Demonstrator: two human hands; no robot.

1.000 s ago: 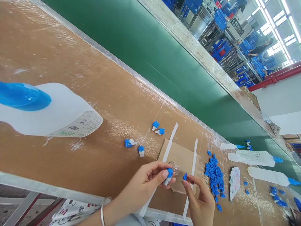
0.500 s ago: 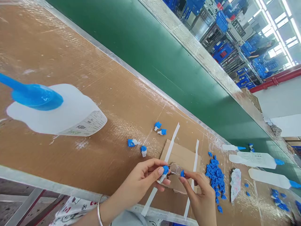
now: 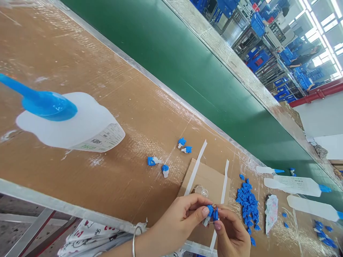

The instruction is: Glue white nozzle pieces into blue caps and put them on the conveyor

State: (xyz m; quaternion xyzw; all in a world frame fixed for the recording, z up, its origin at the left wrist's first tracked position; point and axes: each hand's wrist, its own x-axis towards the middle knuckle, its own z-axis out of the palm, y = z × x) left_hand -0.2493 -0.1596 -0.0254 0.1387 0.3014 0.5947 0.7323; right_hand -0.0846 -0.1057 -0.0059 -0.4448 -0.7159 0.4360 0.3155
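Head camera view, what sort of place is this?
Probably a plastics factory assembly floor: a green conveyor belt runs beside the brown workbench, blue plastic crates stand beyond, and small blue plastic parts lie piled on the bench.

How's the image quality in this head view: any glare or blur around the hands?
Head view: left hand, right hand and blue parts look sharp; glare streaks the table; windows blown out upper right; frame tilted, edges stretched.
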